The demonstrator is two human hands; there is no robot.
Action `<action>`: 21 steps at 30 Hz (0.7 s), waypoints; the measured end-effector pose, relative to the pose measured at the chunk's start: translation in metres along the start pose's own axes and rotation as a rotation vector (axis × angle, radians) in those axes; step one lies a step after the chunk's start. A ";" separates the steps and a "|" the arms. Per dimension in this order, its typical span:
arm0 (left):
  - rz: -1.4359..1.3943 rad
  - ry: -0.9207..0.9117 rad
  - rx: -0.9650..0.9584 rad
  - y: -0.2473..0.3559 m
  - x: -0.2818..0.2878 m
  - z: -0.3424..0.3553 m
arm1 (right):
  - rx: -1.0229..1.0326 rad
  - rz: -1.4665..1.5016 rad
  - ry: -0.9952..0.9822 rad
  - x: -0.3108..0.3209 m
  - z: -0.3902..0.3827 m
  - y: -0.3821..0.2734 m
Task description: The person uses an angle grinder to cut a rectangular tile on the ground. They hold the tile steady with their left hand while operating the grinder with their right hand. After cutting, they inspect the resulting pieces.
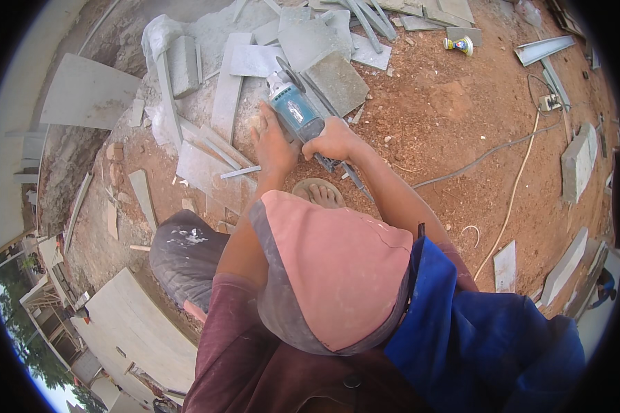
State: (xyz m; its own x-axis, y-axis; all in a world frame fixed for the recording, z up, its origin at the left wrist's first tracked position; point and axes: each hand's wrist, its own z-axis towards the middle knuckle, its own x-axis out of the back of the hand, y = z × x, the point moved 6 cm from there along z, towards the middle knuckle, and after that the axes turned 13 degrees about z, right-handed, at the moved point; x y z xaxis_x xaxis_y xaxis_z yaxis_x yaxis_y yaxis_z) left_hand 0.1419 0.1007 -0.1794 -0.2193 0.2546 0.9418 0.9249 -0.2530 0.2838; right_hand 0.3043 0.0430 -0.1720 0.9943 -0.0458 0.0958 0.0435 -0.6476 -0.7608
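Observation:
A teal angle grinder (295, 111) with a white front housing is held low over the ground, angled toward the upper left. My right hand (329, 141) is wrapped round its rear body. My left hand (274, 143) is at the grinder's left side, fingers curled; what they grip is partly hidden by the tool. Around the disc end lie pale grey cut slabs (258, 60) and a darker square slab (335, 82). Narrow offcuts (240, 171) lie beside my left wrist. My sandalled foot (324, 196) shows below the grinder.
Grey cable (470, 160) and pale cable (504, 230) cross the red dirt to a socket block (549, 102). A small can (458, 45), a metal channel (544, 48) and thick slabs (577, 165) lie around. A broad board (131, 330) is lower left. Another person (603, 288) crouches at far right.

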 end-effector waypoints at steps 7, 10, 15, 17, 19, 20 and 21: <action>0.005 -0.013 -0.007 0.006 0.007 -0.003 | 0.015 0.022 -0.016 -0.001 0.008 0.006; 0.004 -0.015 -0.007 0.003 0.005 -0.002 | 0.019 0.032 0.001 -0.001 0.002 0.001; -0.002 -0.016 -0.012 0.004 0.004 -0.002 | 0.019 0.044 -0.030 0.000 -0.001 0.002; -0.003 -0.007 -0.014 0.003 0.003 -0.002 | 0.031 0.054 -0.036 -0.001 0.000 0.003; 0.009 0.006 -0.020 0.004 0.003 -0.001 | 0.033 0.060 -0.032 -0.001 -0.001 0.003; 0.010 -0.007 -0.014 0.003 0.002 -0.001 | 0.029 0.062 -0.025 0.000 -0.001 0.003; 0.011 -0.019 -0.008 0.003 0.002 -0.001 | 0.024 0.062 -0.018 0.000 -0.003 0.002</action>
State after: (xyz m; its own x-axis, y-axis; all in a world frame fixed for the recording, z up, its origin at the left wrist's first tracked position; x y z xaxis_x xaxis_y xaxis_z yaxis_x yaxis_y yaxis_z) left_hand 0.1437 0.0998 -0.1763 -0.2031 0.2693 0.9414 0.9247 -0.2635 0.2749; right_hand 0.3040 0.0396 -0.1721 0.9968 -0.0715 0.0363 -0.0165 -0.6251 -0.7804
